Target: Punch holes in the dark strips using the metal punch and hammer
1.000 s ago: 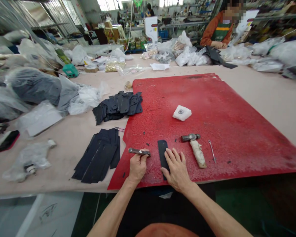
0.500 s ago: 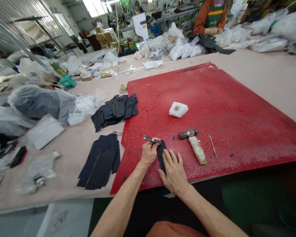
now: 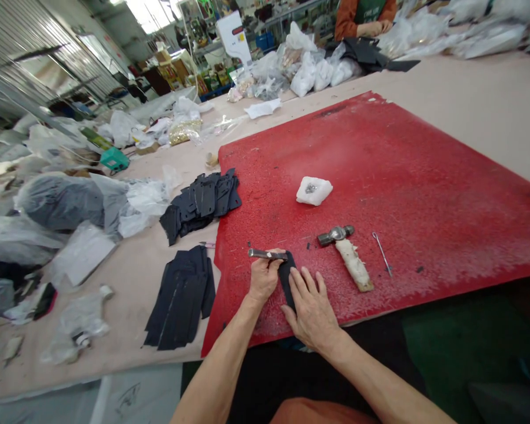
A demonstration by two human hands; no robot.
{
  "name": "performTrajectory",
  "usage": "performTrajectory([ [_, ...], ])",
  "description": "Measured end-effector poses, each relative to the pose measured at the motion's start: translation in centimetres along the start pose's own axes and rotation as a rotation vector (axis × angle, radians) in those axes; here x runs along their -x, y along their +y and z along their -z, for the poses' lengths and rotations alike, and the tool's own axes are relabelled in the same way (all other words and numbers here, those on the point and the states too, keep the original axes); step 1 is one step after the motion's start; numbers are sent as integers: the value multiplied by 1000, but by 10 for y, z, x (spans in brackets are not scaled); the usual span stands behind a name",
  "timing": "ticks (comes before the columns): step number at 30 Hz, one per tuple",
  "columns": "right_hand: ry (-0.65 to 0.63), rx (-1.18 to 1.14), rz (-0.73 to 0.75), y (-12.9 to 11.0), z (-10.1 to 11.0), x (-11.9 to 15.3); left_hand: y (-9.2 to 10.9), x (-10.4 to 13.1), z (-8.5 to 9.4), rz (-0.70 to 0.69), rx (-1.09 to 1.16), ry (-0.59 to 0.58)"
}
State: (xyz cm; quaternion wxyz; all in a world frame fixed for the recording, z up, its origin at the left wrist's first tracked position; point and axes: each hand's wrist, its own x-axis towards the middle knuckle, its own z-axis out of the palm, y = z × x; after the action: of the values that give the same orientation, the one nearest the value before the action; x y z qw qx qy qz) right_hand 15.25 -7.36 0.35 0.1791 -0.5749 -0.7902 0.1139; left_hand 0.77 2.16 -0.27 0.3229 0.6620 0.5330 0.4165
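My left hand (image 3: 265, 278) is closed around a metal punch-like tool (image 3: 261, 254), its tip at the upper end of a dark strip (image 3: 287, 277). The strip lies near the front edge of the red mat (image 3: 415, 176). Flat on the strip's right side rests my right hand (image 3: 310, 300), fingers spread. To the right, a hammer (image 3: 354, 264) with a wrapped pale handle lies on the mat, beside a thin metal rod (image 3: 382, 254). Farther back is a white block (image 3: 314, 191) with small metal pieces on it.
Left of the mat lie a stack of long dark pieces (image 3: 179, 300) and a pile of shorter dark pieces (image 3: 203, 197). Plastic bags (image 3: 62, 200) cover the table's left side. Across the table, a person's hands (image 3: 374, 28) rest near more bags.
The view has shifted and tilted slightly. The metal tool in my left hand lies more level, its free end a little lower. My right hand stays on the strip.
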Motion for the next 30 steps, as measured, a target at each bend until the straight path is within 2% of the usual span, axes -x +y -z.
performTrajectory([
  [13, -5, -68, -12, 0, 1, -1, -3, 0, -12, -121, -242, 19],
  [15, -2, -103, 8, 2, 9, -1, -4, 0, -14, -142, -288, 21],
  [18, 68, -123, 21, 16, 32, -2, -4, 0, -16, -150, -336, 33],
  [20, 167, -60, -65, 36, 51, -2, -4, 0, -16, -142, -350, 37],
  [22, 221, 54, -227, 60, 67, -2, -4, 0, -16, -139, -359, 29],
  [24, 161, 133, -379, 84, 74, -2, -4, 0, -17, -135, -371, 20],
  [26, 46, 105, -477, 102, 75, -1, -5, 0, -17, -129, -392, 15],
  [28, -44, -95, -589, 111, 73, -3, -4, 1, -18, -119, -420, 14],
  [30, -113, -513, -740, 111, 74, -9, -2, 1, -18, -112, -447, 14],
])
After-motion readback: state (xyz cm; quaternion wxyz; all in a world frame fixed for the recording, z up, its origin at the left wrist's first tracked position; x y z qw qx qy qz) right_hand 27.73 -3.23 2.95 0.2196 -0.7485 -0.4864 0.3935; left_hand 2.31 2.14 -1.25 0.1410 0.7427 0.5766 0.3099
